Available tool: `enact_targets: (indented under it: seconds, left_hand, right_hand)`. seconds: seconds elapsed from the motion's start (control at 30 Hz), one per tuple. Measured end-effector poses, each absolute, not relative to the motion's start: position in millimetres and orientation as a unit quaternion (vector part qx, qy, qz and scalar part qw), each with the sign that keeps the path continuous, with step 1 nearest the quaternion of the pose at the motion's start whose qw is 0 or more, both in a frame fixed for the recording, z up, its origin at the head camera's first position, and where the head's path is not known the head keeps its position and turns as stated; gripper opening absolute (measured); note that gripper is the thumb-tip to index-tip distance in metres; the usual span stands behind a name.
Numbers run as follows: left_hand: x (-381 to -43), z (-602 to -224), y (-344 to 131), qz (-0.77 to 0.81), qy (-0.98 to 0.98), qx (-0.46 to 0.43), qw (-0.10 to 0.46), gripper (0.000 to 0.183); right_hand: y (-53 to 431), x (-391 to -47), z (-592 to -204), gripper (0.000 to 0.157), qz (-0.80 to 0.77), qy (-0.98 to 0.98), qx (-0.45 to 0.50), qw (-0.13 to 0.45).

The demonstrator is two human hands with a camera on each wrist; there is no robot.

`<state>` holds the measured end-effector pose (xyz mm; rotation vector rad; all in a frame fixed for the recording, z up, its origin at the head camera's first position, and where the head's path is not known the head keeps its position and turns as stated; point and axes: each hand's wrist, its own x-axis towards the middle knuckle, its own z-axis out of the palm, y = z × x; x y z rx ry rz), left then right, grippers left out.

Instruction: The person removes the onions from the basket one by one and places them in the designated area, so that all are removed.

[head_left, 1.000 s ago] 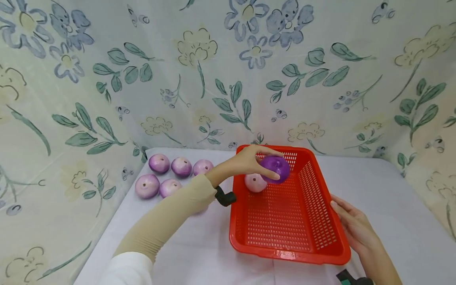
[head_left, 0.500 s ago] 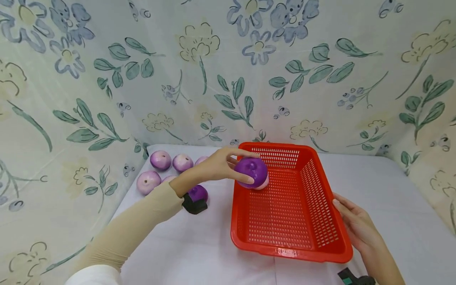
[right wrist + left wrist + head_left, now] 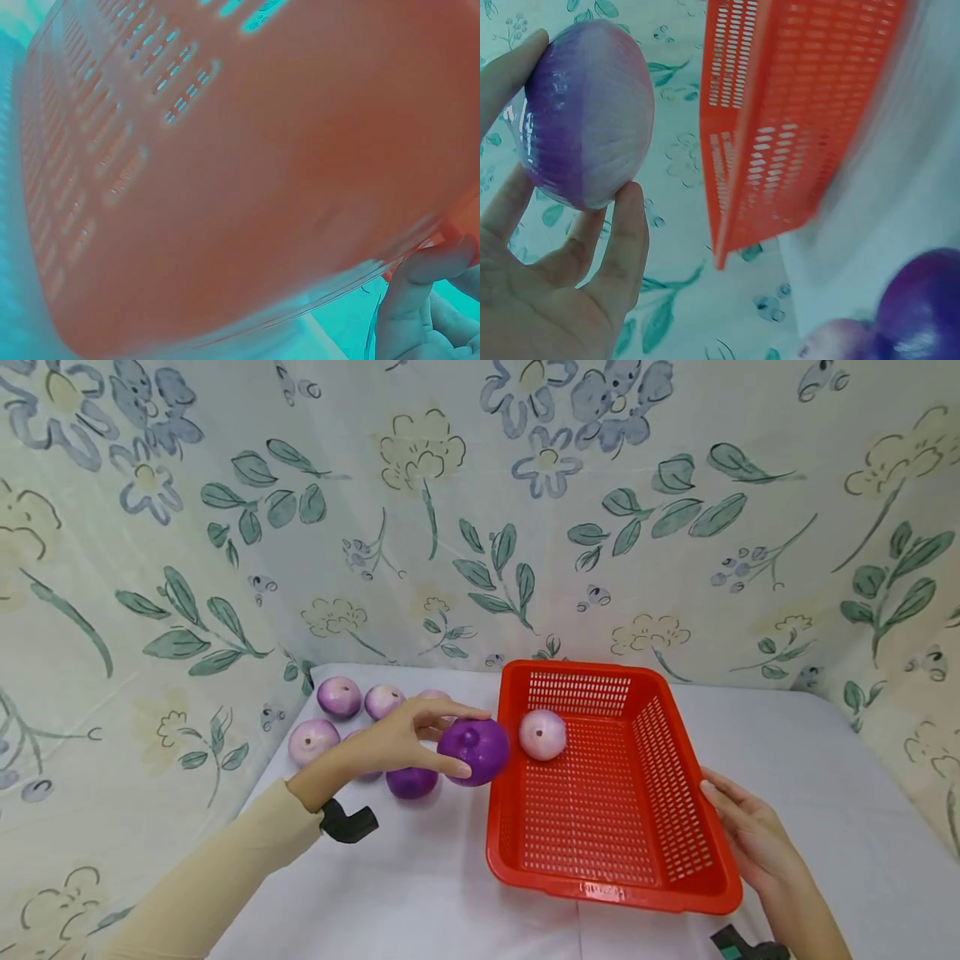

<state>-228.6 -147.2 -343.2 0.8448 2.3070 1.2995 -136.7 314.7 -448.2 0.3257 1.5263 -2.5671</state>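
My left hand pinches a purple onion between thumb and fingers, held up just outside the basket's left rim. In the left wrist view this onion shows a deep purple half and a paler half, with fingertips against its edge. One pale pinkish onion sits in the back left corner of the red perforated plastic basket. My right hand grips the basket's right rim; its curled fingers show at that rim in the right wrist view.
Several more onions stand on the white-covered table left of the basket, among them a dark purple onion and a paler onion. My left forearm partly hides this group. A flowered cloth hangs behind the table.
My left hand has carried the purple onion leftward from above the basket to outside its left rim. The pale onion inside is uncovered again. My right hand keeps its hold on the basket.
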Motion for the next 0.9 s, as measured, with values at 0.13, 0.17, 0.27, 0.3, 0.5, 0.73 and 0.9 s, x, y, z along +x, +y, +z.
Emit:
enact_targets:
  seconds: [0.13,0.17,0.27,0.3,0.5,0.73,0.9]
  left_hand:
    - [-224.1,-355.6,-167.9,0.459,0.822,0.280,0.188,0.065]
    - [-222.9,-358.7,-173.0,0.459,0.822,0.280,0.187,0.065]
    - [-220.1,-369.4,-188.2,0.457,0.818,0.297,0.185,0.064]
    - [-219.1,-373.4,-192.7,0.461,0.812,0.307,0.185,0.063]
    - [-209.2,-400.1,-214.7,0.463,0.790,0.356,0.187,0.060]
    - [-198.3,-425.5,-226.4,0.461,0.785,0.366,0.193,0.061]
    - [-194.5,-438.1,-232.9,0.459,0.783,0.378,0.185,0.060]
  right_hand:
    - [314.7,-136.6,-447.6,0.026,-0.850,0.510,0.113,0.069]
    - [314.6,-136.7,-447.5,0.025,-0.849,0.511,0.117,0.069]
    - [314.1,-137.0,-447.5,0.025,-0.846,0.514,0.124,0.071]
    - [314.0,-137.2,-447.6,0.025,-0.846,0.514,0.125,0.071]
    - [313.7,-138.2,-448.2,0.025,-0.847,0.511,0.122,0.074]
    - [314.8,-137.6,-447.9,0.025,-0.846,0.514,0.120,0.079]
    - [314.9,-137.8,-447.7,0.025,-0.844,0.515,0.124,0.078]
